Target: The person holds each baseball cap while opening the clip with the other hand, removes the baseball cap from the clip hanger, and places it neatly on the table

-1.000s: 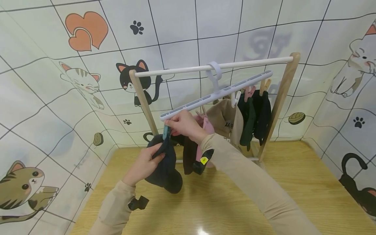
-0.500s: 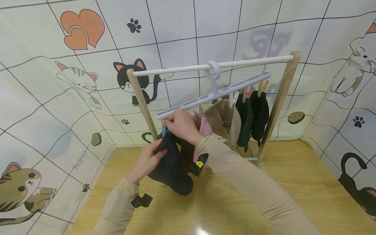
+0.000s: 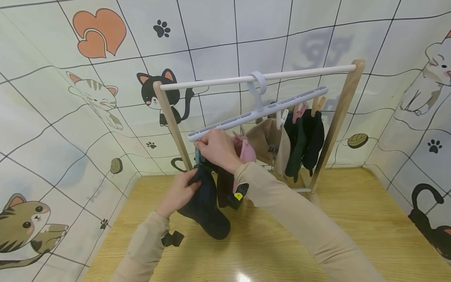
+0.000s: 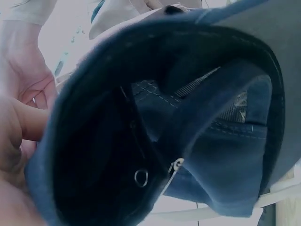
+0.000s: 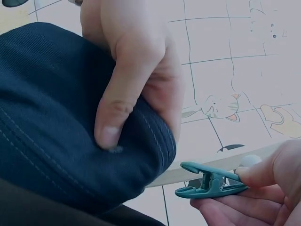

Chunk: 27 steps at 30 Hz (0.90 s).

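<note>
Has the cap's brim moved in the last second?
Yes. In the head view, the dark cap's brim has swung rightward, farther from the wooden left post.

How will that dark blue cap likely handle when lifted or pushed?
The cap is probably floppy: its stitched cloth wrinkles near the left hand. It seems light, since a pinch at one edge holds it up. Its matte surface likely won't slip easily.

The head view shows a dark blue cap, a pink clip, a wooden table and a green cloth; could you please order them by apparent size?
Largest to smallest, as seen:
1. Wooden table
2. Dark blue cap
3. Green cloth
4. Pink clip
</note>
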Each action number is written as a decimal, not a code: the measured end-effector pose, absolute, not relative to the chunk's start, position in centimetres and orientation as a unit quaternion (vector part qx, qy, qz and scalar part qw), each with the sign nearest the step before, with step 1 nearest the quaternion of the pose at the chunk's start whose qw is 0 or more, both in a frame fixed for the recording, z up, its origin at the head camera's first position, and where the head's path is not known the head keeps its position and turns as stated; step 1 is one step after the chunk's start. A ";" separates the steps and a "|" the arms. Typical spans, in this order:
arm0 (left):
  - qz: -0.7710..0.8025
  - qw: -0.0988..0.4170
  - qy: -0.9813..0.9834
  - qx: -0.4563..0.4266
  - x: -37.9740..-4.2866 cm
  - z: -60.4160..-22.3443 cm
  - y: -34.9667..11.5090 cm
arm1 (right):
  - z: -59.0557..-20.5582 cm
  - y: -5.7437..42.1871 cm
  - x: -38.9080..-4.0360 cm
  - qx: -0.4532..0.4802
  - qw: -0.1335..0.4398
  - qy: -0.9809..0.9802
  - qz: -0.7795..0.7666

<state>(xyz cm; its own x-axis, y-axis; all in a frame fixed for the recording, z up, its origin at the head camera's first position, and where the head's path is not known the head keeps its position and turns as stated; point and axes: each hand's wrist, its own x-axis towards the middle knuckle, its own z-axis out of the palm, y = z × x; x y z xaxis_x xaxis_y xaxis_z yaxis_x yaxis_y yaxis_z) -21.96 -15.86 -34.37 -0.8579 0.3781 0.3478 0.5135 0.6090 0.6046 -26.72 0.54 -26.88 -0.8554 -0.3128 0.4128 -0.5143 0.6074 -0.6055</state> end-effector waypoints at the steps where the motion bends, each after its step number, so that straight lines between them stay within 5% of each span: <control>1: -0.369 0.093 -0.890 -0.251 -21.9 -34.5 -16.0 | -26.9 0.5 -26.8 0.233 0.131 -0.886 0.378; 10: -0.438 0.047 -0.865 -0.240 -21.2 -35.1 -17.7 | -27.0 0.6 -26.7 0.220 0.115 -0.895 0.372; 27: -0.507 0.036 -0.846 -0.160 -19.1 -38.9 -20.7 | -26.9 0.6 -26.5 0.242 0.126 -0.861 0.429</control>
